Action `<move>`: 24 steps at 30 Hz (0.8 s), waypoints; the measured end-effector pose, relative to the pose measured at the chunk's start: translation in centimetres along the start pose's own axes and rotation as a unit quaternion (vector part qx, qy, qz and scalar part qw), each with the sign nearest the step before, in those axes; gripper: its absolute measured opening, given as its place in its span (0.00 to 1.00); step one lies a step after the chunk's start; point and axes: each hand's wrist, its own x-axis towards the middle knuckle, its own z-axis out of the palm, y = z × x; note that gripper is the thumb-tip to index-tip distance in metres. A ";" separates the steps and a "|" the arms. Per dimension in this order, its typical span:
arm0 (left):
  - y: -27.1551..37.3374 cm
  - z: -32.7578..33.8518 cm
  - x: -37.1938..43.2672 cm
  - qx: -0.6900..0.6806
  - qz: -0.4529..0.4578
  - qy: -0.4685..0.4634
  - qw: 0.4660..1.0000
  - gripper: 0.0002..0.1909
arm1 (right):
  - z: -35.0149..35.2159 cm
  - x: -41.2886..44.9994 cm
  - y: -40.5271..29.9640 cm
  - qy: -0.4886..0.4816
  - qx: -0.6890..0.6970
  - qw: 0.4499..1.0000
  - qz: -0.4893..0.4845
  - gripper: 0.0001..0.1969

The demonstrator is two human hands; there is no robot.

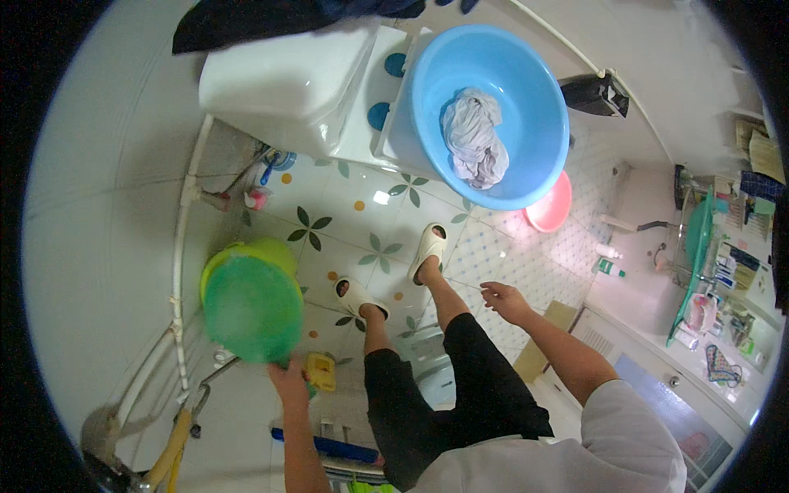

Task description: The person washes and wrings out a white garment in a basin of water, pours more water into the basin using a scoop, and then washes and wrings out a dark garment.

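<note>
My left hand (288,377) grips the handle of a round green plastic dipper (253,311). The dipper is over a yellow-green bucket (271,251) on the floor and hides most of it; whether they touch I cannot tell. My right hand (506,302) hangs in the air right of my legs, holding nothing, its fingers loosely bent. Ahead, a large light-blue plastic basin (530,142) rests on a white toilet (357,92). A crumpled pale-grey cloth (474,138) lies at the bottom of the basin.
A pink basin (550,203) stands on the tiled floor (370,215) past the blue one. White pipes (180,259) run along the left wall. Near my left hand is a yellow plastic object (320,371). At right are a green glass washbasin shelf (696,265), bottles (610,267) and a door (647,382).
</note>
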 end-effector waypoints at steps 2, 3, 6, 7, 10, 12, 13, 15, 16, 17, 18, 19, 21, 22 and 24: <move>3.3 2.4 -3.2 0.009 0.010 -0.023 1.000 0.18 | -0.8 0.3 0.2 -0.003 0.014 1.000 -0.016 0.19; 5.1 3.8 -4.8 0.012 0.015 -0.050 0.999 0.19 | -1.3 0.4 0.2 -0.003 0.020 0.999 -0.031 0.18; 9.3 7.3 -8.9 0.017 0.022 -0.090 0.996 0.19 | -2.8 0.5 -1.0 -0.002 0.070 0.996 -0.052 0.18; 11.1 8.7 -10.2 0.025 0.028 -0.089 0.995 0.19 | -3.4 0.6 -1.3 -0.002 0.080 0.995 -0.054 0.18; 15.1 12.7 -13.3 0.025 0.026 -0.150 0.988 0.17 | -5.4 1.0 -2.4 -0.002 0.093 0.992 -0.080 0.18; 16.1 15.1 -14.1 0.032 0.055 -0.179 0.982 0.16 | -6.9 1.3 -3.4 -0.002 0.225 0.973 -0.057 0.18; 16.6 16.2 -14.4 0.038 0.058 -0.177 0.982 0.16 | -7.6 1.5 -3.9 -0.003 0.232 0.971 -0.059 0.18; 17.7 18.6 -14.8 0.065 0.055 -0.169 0.982 0.17 | -9.2 1.8 -5.0 0.009 0.234 0.968 -0.087 0.18; 18.2 19.6 -15.1 0.070 0.057 -0.167 0.982 0.17 | -10.1 1.7 -6.1 -0.001 0.250 0.965 -0.073 0.19; 18.7 20.6 -15.4 0.065 0.061 -0.164 0.983 0.16 | -10.4 1.8 -6.4 -0.003 0.255 0.964 -0.074 0.19; 19.2 21.4 -15.6 0.059 0.064 -0.161 0.983 0.15 | -10.7 1.8 -6.6 0.001 0.266 0.961 -0.080 0.19; 19.6 22.1 -15.7 0.063 0.066 -0.160 0.983 0.15 | -11.1 2.0 -6.8 0.005 0.277 0.957 -0.084 0.19; 20.1 23.1 -15.8 0.073 0.109 -0.157 0.979 0.16 | -11.5 2.2 -7.0 0.000 0.297 0.951 -0.085 0.20; 20.2 23.5 -15.8 0.077 0.109 -0.155 0.979 0.16 | -11.6 2.3 -7.1 -0.003 0.313 0.946 -0.084 0.20; 20.4 24.3 -15.8 0.109 0.155 -0.131 0.973 0.20 | -12.0 2.5 -7.0 -0.005 0.320 0.944 -0.086 0.20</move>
